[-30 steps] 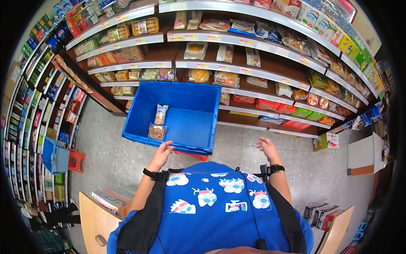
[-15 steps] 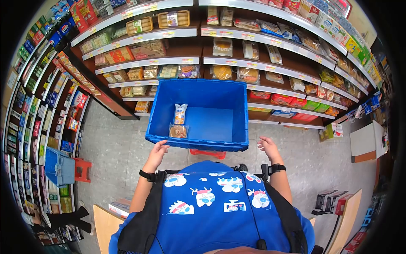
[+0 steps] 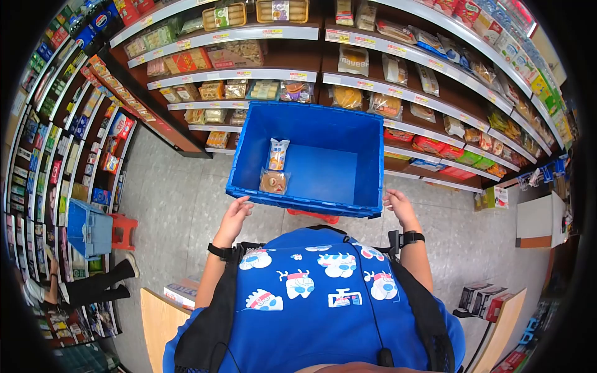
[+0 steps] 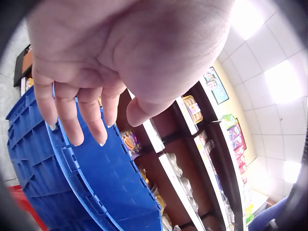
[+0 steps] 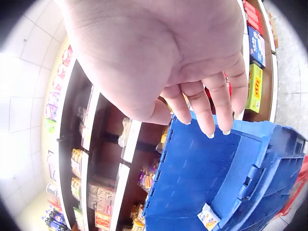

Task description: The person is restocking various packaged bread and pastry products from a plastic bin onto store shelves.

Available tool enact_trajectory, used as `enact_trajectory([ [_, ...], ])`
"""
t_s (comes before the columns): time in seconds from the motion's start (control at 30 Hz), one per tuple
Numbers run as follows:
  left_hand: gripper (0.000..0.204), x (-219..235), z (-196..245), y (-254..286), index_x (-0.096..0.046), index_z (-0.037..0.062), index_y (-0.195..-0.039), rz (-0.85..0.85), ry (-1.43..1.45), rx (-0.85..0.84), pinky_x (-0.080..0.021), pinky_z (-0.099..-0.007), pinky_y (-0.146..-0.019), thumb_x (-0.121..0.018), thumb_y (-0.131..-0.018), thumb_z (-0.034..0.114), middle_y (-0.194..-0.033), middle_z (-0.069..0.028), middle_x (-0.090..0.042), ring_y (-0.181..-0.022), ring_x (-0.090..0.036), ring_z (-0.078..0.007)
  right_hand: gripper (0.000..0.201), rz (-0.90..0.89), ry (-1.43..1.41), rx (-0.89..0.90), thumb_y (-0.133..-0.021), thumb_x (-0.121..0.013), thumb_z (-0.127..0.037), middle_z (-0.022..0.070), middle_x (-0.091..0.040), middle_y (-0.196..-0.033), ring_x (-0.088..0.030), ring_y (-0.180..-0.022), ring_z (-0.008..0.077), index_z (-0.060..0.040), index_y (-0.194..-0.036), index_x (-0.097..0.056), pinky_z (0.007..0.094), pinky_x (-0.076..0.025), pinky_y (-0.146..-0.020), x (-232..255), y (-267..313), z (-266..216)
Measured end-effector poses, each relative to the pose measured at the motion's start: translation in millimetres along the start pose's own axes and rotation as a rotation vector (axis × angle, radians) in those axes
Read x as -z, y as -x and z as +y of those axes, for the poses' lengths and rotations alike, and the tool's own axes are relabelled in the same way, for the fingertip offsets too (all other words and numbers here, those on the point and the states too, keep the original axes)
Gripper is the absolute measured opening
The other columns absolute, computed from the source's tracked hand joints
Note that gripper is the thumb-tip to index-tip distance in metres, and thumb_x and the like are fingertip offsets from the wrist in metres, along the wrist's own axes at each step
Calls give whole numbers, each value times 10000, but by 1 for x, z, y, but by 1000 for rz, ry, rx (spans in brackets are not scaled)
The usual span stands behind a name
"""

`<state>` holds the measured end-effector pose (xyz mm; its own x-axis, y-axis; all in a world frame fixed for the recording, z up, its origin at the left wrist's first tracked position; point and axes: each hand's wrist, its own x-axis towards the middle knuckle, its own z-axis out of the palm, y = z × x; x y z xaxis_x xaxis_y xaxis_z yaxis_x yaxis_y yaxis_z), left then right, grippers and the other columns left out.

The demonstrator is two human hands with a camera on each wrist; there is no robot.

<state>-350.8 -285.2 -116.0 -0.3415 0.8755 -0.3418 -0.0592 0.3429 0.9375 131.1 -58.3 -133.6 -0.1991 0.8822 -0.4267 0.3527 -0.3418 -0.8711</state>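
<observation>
A large blue plastic crate (image 3: 305,203) stands in front of the shelves, in the middle of the head view. Inside it, along the left side, lie a white wrapped snack (image 3: 278,154) and a round bread in clear wrap (image 3: 273,181). My left hand (image 3: 232,219) is by the crate's near left corner, fingers loosely extended and fingertips right at the rim. By the near right corner is my right hand (image 3: 402,210), its fingers relaxed and slightly bent. Both palms (image 4: 125,53) appear bare in the wrist views, with nothing held.
A red stool (image 3: 314,217) shows beneath the crate. Shelves (image 3: 398,96) of packaged breads rise behind it. To the left are a lighter blue crate (image 3: 88,229), a red stool (image 3: 124,231) and another person (image 3: 93,283) by the side shelves. Boxes (image 3: 484,301) sit at lower right.
The crate and shelves have shifted rightward in the head view. My right hand is now closer to the crate's near right corner. The other person shows more at lower left.
</observation>
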Motion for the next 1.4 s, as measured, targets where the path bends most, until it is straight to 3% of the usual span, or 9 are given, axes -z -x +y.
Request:
enact_trajectory([
  [0.23,390,14,22,-10,-480,56,-1346,72,-19,-24,-435,-285,-920,-515,-975,170,-1150,-76,-627,-958,-559,-133,341,-94,10,30,-959,-499,-178,34,-660,-1000,-592,-831,111,-38,-1264,-561,254,-470,-750,-19,-48,-36],
  [0.37,439,13,42,-7,-478,116,-1371,65,-81,-38,-405,-300,-910,-528,-967,280,-1198,-39,-622,-998,-559,-122,330,-166,37,92,-958,-505,-170,38,-666,-1006,-600,-841,110,-33,-1251,-568,252,-479,-749,-35,-59,-54],
  [0.67,406,47,72,-87,-485,58,-1348,-53,-7,-42,-444,-288,-901,-545,-972,198,-1171,-94,-628,-1009,-573,-154,349,-224,75,33,-947,-508,-183,46,-656,-1004,-609,-855,131,-19,-1250,-565,258,-477,-748,-108,-81,-89],
  [0.87,423,75,87,-163,-498,131,-1356,-282,-58,152,-425,-309,-922,-507,-962,286,-1211,-28,-630,-1034,-587,-145,363,-207,99,-90,-951,-492,-177,45,-647,-1024,-608,-872,131,-27,-1278,-543,254,-478,-782,-181,-95,-105],
  [1.07,510,61,58,-249,-429,132,-1407,-419,-136,167,-406,-360,-960,-528,-949,334,-1279,-59,-581,-1114,-549,-189,379,-250,122,-201,-954,-478,-195,69,-644,-1090,-615,-921,153,-32,-1292,-529,288,-494,-796,-258,-134,-109],
  [1.17,540,46,73,-263,-404,133,-1419,-447,-170,359,-397,-378,-961,-540,-943,348,-1279,-73,-565,-1108,-534,-197,396,-266,99,-269,-955,-470,-217,79,-642,-1100,-615,-931,168,-36,-1306,-510,300,-499,-805,-285,-145,-109],
  [1.23,546,41,67,-276,-400,130,-1420,-463,-174,372,-398,-369,-956,-544,-943,352,-1234,-69,-575,-1096,-536,-194,405,-265,119,-300,-955,-467,-226,79,-635,-1107,-611,-928,170,-37,-1311,-502,300,-498,-808,-297,-156,-104],
  [1.3,541,41,59,-286,-414,124,-1412,-565,-234,236,-397,-347,-955,-548,-944,359,-1203,-59,-579,-1092,-542,-192,407,-311,129,-318,-954,-469,-228,77,-631,-1108,-609,-923,168,-37,-1312,-499,299,-496,-808,-305,-165,-97],
  [1.4,518,53,78,-262,-440,119,-1394,-702,-238,339,-411,-332,-948,-531,-952,373,-1223,-49,-576,-1104,-552,-193,406,-400,154,-342,-955,-471,-232,73,-626,-1095,-602,-920,164,-37,-1310,-501,296,-495,-805,-311,-170,-83],
])
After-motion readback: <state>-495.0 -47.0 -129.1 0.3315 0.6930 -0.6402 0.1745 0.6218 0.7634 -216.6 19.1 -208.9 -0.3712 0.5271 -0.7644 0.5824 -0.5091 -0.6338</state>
